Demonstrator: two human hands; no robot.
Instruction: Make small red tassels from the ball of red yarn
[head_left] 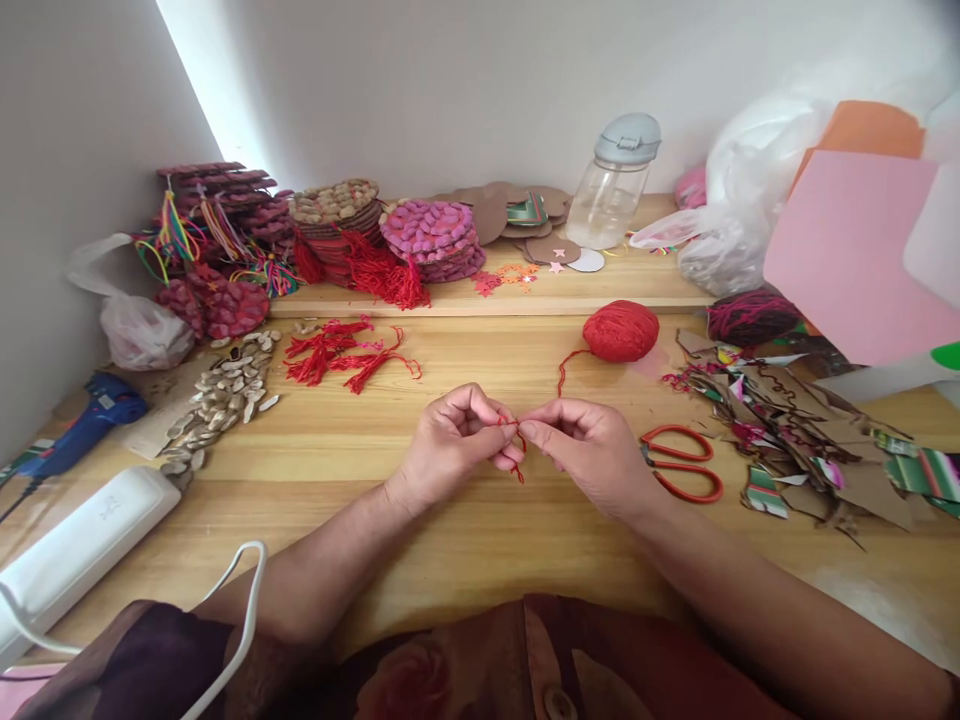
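Observation:
Both hands meet over the middle of the wooden table. My left hand (461,440) pinches a red yarn strand (517,470), whose short end dangles below the fingers. Close beside it, my right hand (581,445) also has thumb and forefinger closed on the yarn. A red yarn ball (621,331) lies beyond my right hand, and a loose strand runs from it down toward that hand. Red-handled scissors (682,463) rest just right of my right wrist, their blades partly hidden. Red tassels (341,352) lie in a loose group beyond my left hand.
A raised wooden shelf (525,300) holds stacked seed-covered discs (431,235), cardboard circles and a water bottle (611,190). At left are pale shells (225,390), a blue glue gun (94,420) and a white power strip (90,550). Cardboard scraps (817,440) lie at right.

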